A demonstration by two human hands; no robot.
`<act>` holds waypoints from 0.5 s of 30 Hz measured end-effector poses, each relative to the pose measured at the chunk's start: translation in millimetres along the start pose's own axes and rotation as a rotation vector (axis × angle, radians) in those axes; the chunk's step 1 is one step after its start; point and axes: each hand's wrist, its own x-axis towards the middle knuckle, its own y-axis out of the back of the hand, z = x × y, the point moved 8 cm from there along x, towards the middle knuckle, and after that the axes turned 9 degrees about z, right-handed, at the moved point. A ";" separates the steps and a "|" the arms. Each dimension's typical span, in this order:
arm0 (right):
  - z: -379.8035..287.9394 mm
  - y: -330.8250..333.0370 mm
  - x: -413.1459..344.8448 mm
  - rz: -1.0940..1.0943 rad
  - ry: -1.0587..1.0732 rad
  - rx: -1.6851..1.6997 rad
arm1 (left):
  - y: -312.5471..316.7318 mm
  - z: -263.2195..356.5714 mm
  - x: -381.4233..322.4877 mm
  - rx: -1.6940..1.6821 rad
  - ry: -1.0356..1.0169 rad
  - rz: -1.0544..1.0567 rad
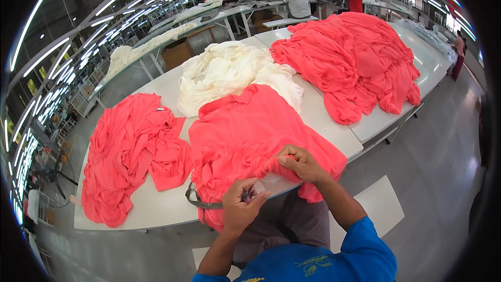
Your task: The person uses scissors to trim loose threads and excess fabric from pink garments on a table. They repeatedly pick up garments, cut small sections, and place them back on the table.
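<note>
A coral-pink garment (250,125) of thin fabric lies spread on the white table (172,211) before me, its collar end away from me. My right hand (303,163) pinches the gathered, ruffled edge of this garment between thumb and fingers. Beside that edge, lower and to the left, my left hand (243,205) curls around a small tool (247,196) with dark and purple parts. My fingers hide most of it, so its kind is unclear. A dark grey strap (203,204) loops out from the left hand over the fabric.
Coral garments form a heap (133,156) on the left and a larger pile (352,58) at the back right. Cream-white fabric (231,66) lies behind the spread garment. A bench (377,211) stands by my right side. Other people work at farther tables.
</note>
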 end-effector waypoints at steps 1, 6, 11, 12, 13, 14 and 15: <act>-3.7 -0.9 0.0 0.002 0.048 -0.041 | -6.9 4.1 -0.8 0.014 -0.028 -0.004; -16.4 -12.6 -8.7 -0.036 0.132 -0.125 | -21.9 -0.7 6.6 0.149 -0.060 0.020; -15.9 -13.4 -17.2 -0.039 0.156 -0.202 | -14.6 -21.1 -0.1 -0.043 0.147 0.060; -16.2 -13.1 -19.4 -0.037 0.185 -0.231 | -13.0 -24.3 -1.8 -0.100 0.207 0.054; -17.9 -12.3 -22.3 -0.031 0.221 -0.245 | -11.4 -26.4 -3.5 -0.158 0.267 0.047; -19.5 -11.2 -25.6 -0.024 0.258 -0.259 | -9.9 -29.4 -5.6 -0.216 0.328 0.041; -19.8 -10.8 -30.2 -0.018 0.290 -0.270 | -7.9 -32.0 -9.2 -0.230 0.353 0.026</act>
